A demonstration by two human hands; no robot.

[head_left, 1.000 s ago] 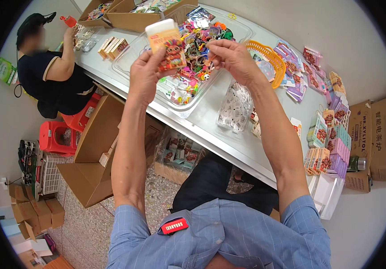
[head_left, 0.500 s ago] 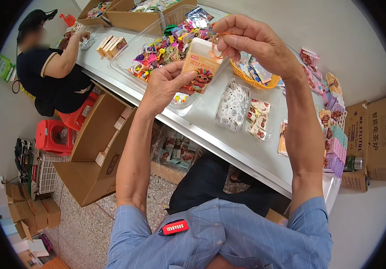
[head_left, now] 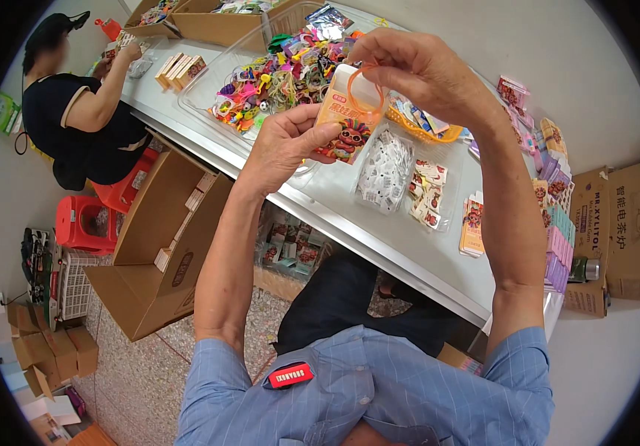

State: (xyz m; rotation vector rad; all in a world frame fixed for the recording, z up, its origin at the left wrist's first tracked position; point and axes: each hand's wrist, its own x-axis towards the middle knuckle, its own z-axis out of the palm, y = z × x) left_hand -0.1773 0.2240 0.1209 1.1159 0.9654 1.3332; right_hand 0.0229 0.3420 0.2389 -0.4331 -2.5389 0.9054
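Note:
My left hand (head_left: 284,149) grips the lower left side of a small orange packet (head_left: 344,111) with a colourful cartoon figure and a white top. My right hand (head_left: 418,70) pinches a thin orange cord loop (head_left: 382,98) that hangs across the packet's upper right. Whether the cord is fastened to the packet I cannot tell. Just behind stands a clear plastic bin (head_left: 195,102) of mixed bright trinkets. Below my right hand are a clear tray of white packets (head_left: 385,175), some small printed cards (head_left: 428,195) and a yellow basket (head_left: 445,135) with flat packs.
Stacked orange cards (head_left: 472,227) and purple packs (head_left: 556,260) line the table's right side. Cardboard boxes (head_left: 636,230) stand beyond it. At far left a co-worker (head_left: 86,111) handles things near small boxes (head_left: 186,72). An open carton (head_left: 141,260) and red stools (head_left: 82,223) are on the floor.
Both hands have shifted slightly, carrying the packet to the right and a little down. The orange loop now hangs more open in front of the packet.

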